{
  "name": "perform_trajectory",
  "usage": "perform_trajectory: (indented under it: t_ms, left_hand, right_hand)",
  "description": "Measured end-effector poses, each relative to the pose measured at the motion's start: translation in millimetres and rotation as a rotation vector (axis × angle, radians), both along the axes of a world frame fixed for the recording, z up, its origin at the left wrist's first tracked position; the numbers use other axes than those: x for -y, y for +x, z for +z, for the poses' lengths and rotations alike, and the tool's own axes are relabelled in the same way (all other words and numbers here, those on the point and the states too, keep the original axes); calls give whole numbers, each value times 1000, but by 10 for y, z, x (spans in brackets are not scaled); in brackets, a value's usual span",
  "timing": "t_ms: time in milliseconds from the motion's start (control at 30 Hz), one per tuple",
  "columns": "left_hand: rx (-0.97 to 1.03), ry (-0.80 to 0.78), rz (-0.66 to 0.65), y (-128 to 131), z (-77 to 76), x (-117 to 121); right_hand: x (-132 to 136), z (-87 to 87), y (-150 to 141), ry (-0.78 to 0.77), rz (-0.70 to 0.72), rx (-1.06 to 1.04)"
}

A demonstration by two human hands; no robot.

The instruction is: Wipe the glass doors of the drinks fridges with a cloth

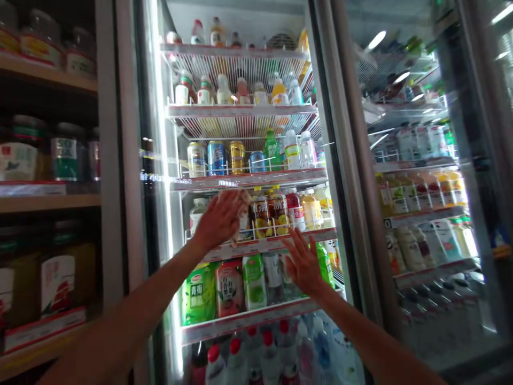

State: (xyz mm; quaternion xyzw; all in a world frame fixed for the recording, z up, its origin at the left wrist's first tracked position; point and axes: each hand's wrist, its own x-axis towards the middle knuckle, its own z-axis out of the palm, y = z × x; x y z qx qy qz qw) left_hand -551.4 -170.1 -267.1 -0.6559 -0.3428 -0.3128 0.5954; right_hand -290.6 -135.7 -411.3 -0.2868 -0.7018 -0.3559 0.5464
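Observation:
My left hand (pixel 218 219) presses a light patterned cloth (pixel 243 208) against the glass door of a lit drinks cooler, its fingers laid over the cloth. The cloth's right edge shows past my fingertips, and the rest is under the hand. Lower and to the right, my right hand (pixel 303 264) is spread with its fingers apart, seemingly resting on the glass. Behind the glass, in line with my hands, stand dark-labelled tea bottles (pixel 261 214), a red-labelled drink bottle (pixel 295 211) and a green drink carton (pixel 254 280).
Wire shelves (pixel 240 110) of bottles and cans fill the cooler, with red-capped bottles (pixel 269 353) at the bottom. A metal door frame (pixel 352 160) separates it from another stocked cooler on the right. On the left, wooden shelves (pixel 48 202) hold glass jars (pixel 66 152).

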Motion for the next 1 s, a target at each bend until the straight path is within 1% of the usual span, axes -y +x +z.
perform_trajectory:
  t_ms: [67, 100, 133, 167, 267, 300, 333, 400, 433, 467, 500, 600, 633, 667, 700, 767, 800, 833, 867, 933, 967, 1000]
  left_hand:
    - [208, 142, -23, 49, 69, -33]
    - [276, 193, -38, 91, 84, -52]
    - [284, 211, -50, 151, 81, -73]
    - [218, 185, -56, 225, 63, -94]
    - [-135, -2, -28, 429, 17, -137]
    - [-175, -32, -18, 464, 32, -143]
    - [-134, -23, -15, 483, 65, -148]
    - [121, 89, -31, 505, 134, -162]
    - [245, 145, -44, 530, 144, -176]
    - [290, 167, -56, 573, 127, -195]
    - [231, 142, -64, 634, 85, -217]
    - [-247, -74, -61, 831, -63, -267]
    - [-350, -124, -52, 867, -67, -272]
    - [-356, -134, -44, 877, -36, -272]
    - [-249, -99, -40, 866, 23, -271]
    - [88, 26, -55, 827, 152, -274]
    - [203, 67, -72, 824, 181, -284]
    - [234, 73, -92, 848, 168, -301]
    - [187, 45, -111, 901, 108, -323]
    - [15, -39, -142, 1069, -110, -378]
    - [-21, -57, -157, 1160, -236, -403]
    - [-11, -56, -172, 1232, -350, -420]
  right_hand:
    - [-28, 16, 77, 7, -5, -24]
    - [-44, 24, 112, 8, -9, -33]
    - [-59, 31, 142, 9, -14, -42]
    - [-73, 36, 168, 11, -18, -49]
    - [-106, 39, 235, 26, -29, -54]
    - [-115, 36, 262, 31, -34, -52]
    - [-124, 35, 292, 32, -40, -51]
    - [-142, 38, 359, 28, -53, -61]
    - [-149, 45, 391, 25, -60, -75]
    - [-155, 56, 419, 24, -66, -96]
    - [-158, 69, 443, 27, -69, -120]
    - [-153, 104, 496, 37, -71, -158]
    - [-151, 107, 515, 40, -69, -157]
    - [-150, 105, 539, 40, -68, -150]
    - [-152, 99, 567, 38, -67, -145]
    - [-156, 84, 621, 34, -64, -151]
    - [-156, 82, 637, 36, -58, -162]
    - [-152, 89, 638, 40, -44, -171]
    - [-143, 109, 618, 49, -20, -180]
    - [-113, 193, 508, 80, 79, -171]
    - [-97, 258, 417, 94, 154, -158]
    - [-83, 337, 308, 102, 233, -147]
